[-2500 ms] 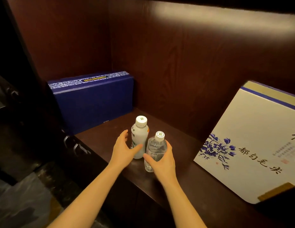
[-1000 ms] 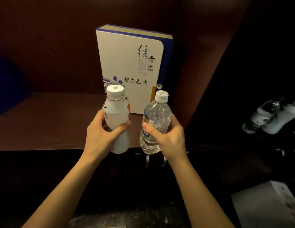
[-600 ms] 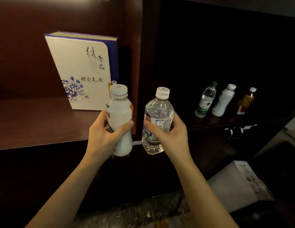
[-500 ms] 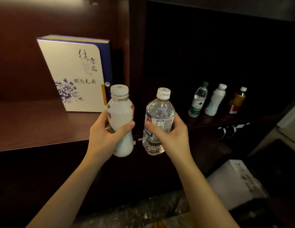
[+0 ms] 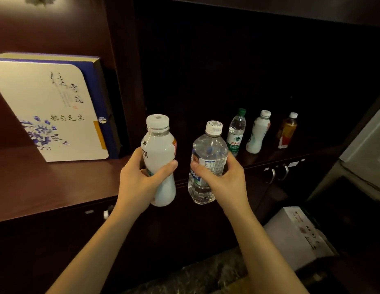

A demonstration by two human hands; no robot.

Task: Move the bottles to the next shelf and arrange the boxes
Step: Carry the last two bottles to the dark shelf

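Observation:
My left hand grips a white milky bottle upright in the air, in front of the shelf edge. Beside it my right hand grips a clear water bottle, also upright. Both bottles hang just in front of the dark divider between the two shelf bays. A white box with blue flowers and black lettering leans upright at the right end of the left shelf. On the dark right shelf stand a green-capped water bottle, a white bottle and an amber drink bottle.
Cabinet handles hang under the right shelf. A white carton lies on the floor at lower right. A pale appliance or cabinet fills the right edge. The dark vertical divider separates the bays.
Both bottles were lifted off the left shelf and carried right; the view swung from the left bay toward the right bay, bringing three standing bottles into sight.

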